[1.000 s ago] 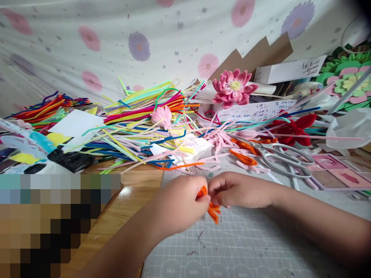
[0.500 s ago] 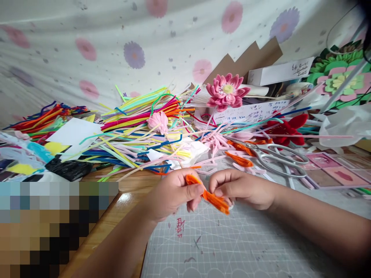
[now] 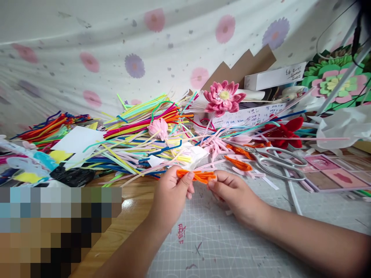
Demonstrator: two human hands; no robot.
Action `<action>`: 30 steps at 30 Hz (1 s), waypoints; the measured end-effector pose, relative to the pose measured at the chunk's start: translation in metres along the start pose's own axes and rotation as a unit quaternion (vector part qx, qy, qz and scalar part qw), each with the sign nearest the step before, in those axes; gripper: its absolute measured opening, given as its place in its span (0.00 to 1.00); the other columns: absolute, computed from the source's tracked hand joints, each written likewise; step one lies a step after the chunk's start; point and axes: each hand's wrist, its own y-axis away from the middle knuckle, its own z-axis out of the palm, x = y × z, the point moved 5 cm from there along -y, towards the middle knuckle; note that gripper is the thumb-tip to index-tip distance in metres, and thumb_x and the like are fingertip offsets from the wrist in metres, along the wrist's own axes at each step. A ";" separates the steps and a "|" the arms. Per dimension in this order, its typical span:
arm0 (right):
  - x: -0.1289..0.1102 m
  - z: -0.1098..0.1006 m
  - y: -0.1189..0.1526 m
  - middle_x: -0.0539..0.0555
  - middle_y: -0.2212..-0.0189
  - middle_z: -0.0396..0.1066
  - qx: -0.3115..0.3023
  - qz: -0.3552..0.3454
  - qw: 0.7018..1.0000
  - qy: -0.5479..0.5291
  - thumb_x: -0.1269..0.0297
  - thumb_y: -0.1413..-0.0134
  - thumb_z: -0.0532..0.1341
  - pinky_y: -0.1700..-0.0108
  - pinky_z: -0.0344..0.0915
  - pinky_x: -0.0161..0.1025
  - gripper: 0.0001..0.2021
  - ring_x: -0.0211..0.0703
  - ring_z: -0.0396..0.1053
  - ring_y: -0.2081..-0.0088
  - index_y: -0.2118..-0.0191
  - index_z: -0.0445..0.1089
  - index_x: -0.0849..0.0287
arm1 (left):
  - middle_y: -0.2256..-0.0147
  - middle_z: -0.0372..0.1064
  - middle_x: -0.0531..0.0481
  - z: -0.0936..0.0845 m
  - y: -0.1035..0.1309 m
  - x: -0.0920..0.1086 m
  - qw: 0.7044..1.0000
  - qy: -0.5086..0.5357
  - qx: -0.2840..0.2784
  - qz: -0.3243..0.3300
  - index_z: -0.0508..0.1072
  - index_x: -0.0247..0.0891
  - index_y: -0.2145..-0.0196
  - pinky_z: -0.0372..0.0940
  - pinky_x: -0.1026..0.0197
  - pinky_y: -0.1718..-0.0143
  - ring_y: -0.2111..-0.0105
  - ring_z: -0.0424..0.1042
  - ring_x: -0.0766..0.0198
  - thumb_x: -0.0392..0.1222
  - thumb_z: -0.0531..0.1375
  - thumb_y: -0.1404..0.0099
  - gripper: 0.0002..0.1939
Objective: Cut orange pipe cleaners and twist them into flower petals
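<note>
An orange pipe-cleaner petal [image 3: 200, 177] is stretched level between my two hands over the grey cutting mat [image 3: 220, 247]. My left hand [image 3: 171, 190] pinches its left end between thumb and fingers. At the opposite end, the thumb and fingertips of my right hand [image 3: 236, 195] are closed on the petal's tip. Similar orange petals [image 3: 238, 163] lie on the mat beyond my right hand, beside silver-handled scissors [image 3: 278, 161].
A heap of coloured pipe cleaners [image 3: 136, 143] covers the back of the desk. Behind the mat are a pink pipe-cleaner flower [image 3: 224, 96] and a red one [image 3: 285, 131]. A pink palette [image 3: 333, 173] lies at right; a pixelated patch hides the lower left.
My right hand has moved from the petal's side to its right end. The petal has turned from slanting down rightward to nearly level. The view has shifted slightly.
</note>
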 end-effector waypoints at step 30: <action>-0.018 -0.002 0.007 0.48 0.80 0.62 -0.143 -0.139 0.953 0.228 0.72 0.53 0.51 0.76 0.56 0.30 0.05 0.33 0.58 0.78 0.74 0.62 0.61 | 0.85 0.66 0.56 0.010 0.007 0.001 0.952 0.209 -0.202 -0.093 0.63 0.36 0.76 0.58 0.70 0.82 0.85 0.63 0.72 0.39 0.57 0.45 0.06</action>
